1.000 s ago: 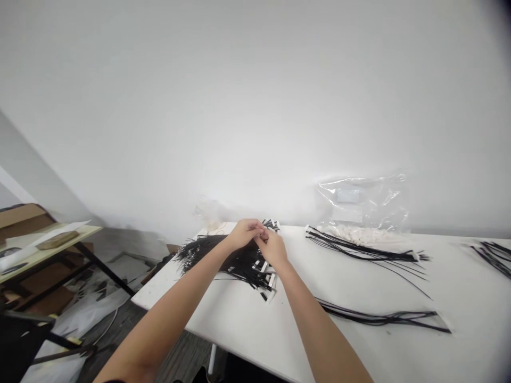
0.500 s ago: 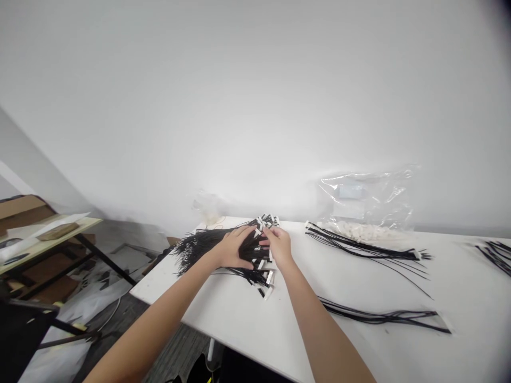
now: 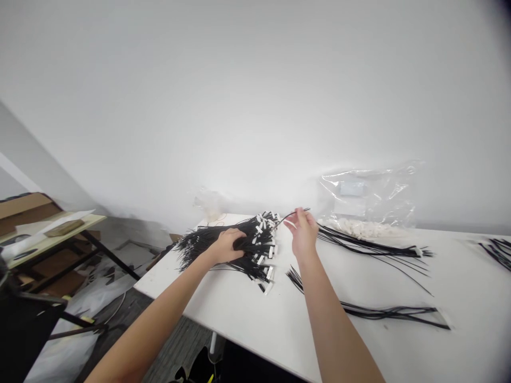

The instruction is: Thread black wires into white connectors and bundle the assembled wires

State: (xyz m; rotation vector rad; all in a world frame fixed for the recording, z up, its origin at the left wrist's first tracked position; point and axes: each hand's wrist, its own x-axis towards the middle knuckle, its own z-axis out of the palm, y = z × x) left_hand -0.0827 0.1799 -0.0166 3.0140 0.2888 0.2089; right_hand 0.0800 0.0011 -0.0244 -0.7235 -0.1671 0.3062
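A pile of black wire harnesses point(image 3: 249, 229) with white connectors point(image 3: 259, 260) at its right end lies on the white table point(image 3: 247, 319). My left hand point(image 3: 227, 246) is closed over the middle of the pile, its thumb and fingers around part of the wires. To the right of the connectors, my right hand point(image 3: 304, 234) is raised and pinches a thin black wire point(image 3: 284, 216). That wire runs from the connector end of the pile up to my right fingers, and its tip sticks out above them.
Two wire bundles lie to the right, one at the back point(image 3: 371, 244) and one nearer point(image 3: 391, 313). A clear plastic bag point(image 3: 367, 197) with white pieces leans against the wall. More black wires point(image 3: 497, 252) lie at the far right. A side table point(image 3: 91, 219) stands left.
My right hand has moved right and up, away from the connectors, with a black wire in its fingers. My left hand has shifted slightly left, and its fingers have curled in on the pile.
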